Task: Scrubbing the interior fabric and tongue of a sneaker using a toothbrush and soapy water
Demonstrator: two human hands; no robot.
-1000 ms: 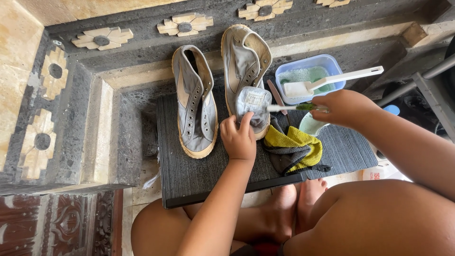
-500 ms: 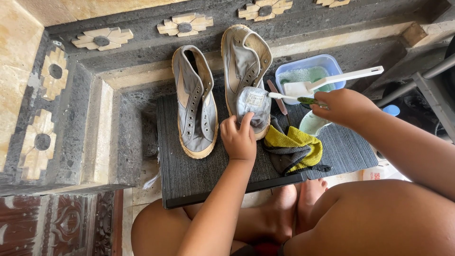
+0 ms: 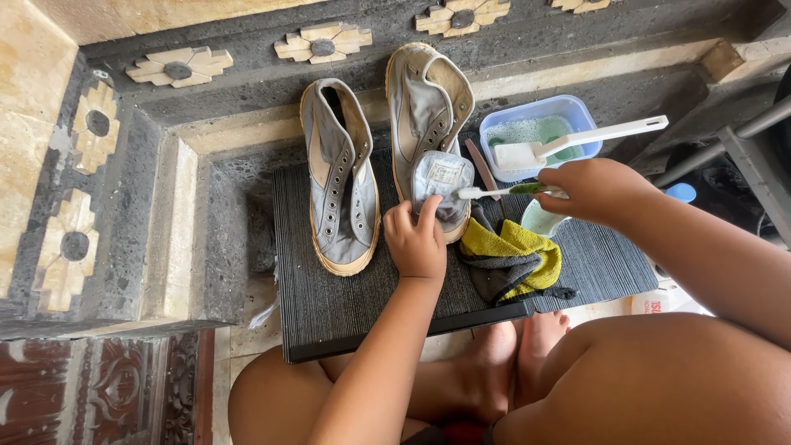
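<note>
2 grey canvas sneakers (image 3: 339, 177), tan soles, upper centre. Toothbrush (image 3: 504, 191): white head, green handle. Blue tub (image 3: 537, 132) of pale green suds, white brush (image 3: 577, 142) across it. Yellow-and-grey cloth (image 3: 511, 259). Dark ribbed mat (image 3: 329, 305). Cream flower inlays (image 3: 177, 66) on black stone.

A dark ribbed mat (image 3: 329, 305) lies across a dark stone step (image 3: 231, 206) and carries nearly everything. At its ten o'clock rests a grey high-top shoe (image 3: 338, 177), toe toward the person. A second grey shoe (image 3: 428, 124) stands at twelve o'clock, partly off the far edge. At three o'clock lies a crumpled yellow and grey cloth (image 3: 511, 259). Past the one o'clock corner, a blue tub of soapy water (image 3: 540, 132) sits on the stone.
</note>
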